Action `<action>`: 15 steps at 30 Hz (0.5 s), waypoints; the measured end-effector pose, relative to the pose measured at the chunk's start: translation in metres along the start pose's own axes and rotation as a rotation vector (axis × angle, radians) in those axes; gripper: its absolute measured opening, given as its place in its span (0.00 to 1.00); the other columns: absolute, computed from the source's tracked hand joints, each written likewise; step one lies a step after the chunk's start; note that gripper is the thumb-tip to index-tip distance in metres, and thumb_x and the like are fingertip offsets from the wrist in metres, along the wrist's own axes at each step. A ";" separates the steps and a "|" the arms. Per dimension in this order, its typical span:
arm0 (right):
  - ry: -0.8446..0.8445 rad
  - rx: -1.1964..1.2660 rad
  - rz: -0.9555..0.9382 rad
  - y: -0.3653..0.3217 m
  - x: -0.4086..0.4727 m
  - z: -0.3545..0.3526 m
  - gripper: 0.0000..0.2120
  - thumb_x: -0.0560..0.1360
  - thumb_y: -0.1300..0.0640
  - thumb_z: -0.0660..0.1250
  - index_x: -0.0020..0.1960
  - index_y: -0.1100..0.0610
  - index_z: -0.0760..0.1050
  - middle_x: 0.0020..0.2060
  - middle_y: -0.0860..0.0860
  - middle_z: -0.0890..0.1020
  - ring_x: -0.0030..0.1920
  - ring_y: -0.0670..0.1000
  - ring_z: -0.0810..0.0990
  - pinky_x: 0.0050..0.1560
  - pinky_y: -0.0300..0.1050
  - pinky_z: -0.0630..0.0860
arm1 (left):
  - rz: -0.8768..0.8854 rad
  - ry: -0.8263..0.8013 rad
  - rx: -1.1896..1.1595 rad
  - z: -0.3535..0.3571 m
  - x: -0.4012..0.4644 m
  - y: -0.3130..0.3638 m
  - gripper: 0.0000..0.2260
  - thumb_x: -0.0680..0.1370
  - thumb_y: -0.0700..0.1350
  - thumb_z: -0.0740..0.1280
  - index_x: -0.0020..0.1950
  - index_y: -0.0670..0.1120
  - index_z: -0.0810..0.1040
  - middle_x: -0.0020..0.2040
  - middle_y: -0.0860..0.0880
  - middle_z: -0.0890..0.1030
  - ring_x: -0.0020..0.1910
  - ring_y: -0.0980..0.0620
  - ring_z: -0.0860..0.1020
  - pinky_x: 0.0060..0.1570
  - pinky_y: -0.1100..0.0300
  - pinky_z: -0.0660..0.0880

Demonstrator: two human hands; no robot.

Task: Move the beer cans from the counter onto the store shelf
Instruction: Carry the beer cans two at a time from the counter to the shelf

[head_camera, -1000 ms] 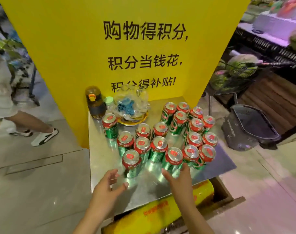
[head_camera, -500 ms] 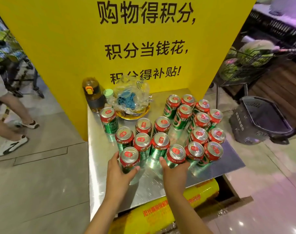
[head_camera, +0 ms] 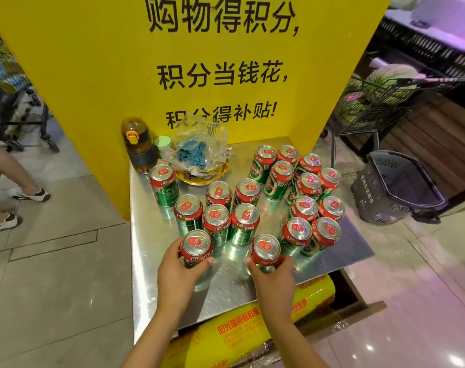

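Several green beer cans with red tops stand on a steel counter (head_camera: 157,264) in front of a yellow sign. My left hand (head_camera: 177,272) grips the nearest can on the left (head_camera: 196,245). My right hand (head_camera: 272,280) grips another can (head_camera: 266,251) at the front middle. One loose group of cans (head_camera: 216,216) stands in the middle, and a tighter cluster (head_camera: 309,197) fills the counter's right side. A single can (head_camera: 163,181) stands apart at the left. No store shelf is in view.
A dark bottle with an orange cap (head_camera: 138,144), a small green-lidded cup (head_camera: 163,144) and a plastic bag on a gold plate (head_camera: 199,155) sit at the counter's back. A yellow wrapped roll (head_camera: 252,325) lies under it. A grey basket (head_camera: 401,187) and a trolley (head_camera: 372,102) stand right; a person's legs (head_camera: 5,181) pass left.
Both hands reached forward from the counter's front edge and closed around the two nearest cans. The right-hand can now stands apart from the right cluster. The camera has moved closer.
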State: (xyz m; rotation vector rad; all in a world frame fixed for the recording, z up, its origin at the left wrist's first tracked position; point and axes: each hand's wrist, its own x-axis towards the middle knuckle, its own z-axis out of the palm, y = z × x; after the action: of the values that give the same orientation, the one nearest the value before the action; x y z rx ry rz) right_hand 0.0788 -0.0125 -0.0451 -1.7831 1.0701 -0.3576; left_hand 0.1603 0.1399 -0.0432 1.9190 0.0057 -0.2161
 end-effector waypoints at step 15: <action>-0.357 0.070 -0.171 0.021 0.025 -0.021 0.31 0.63 0.65 0.78 0.62 0.54 0.70 0.53 0.49 0.81 0.51 0.42 0.78 0.50 0.30 0.75 | -0.067 0.166 -0.158 -0.016 -0.050 0.014 0.28 0.65 0.48 0.77 0.62 0.56 0.70 0.57 0.55 0.76 0.56 0.54 0.75 0.57 0.58 0.73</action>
State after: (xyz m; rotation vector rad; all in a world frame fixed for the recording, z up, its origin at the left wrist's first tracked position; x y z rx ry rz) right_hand 0.0689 -0.0471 -0.0587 -1.7966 0.6493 -0.1672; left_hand 0.1151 0.1549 -0.0170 1.7760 0.1931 -0.0980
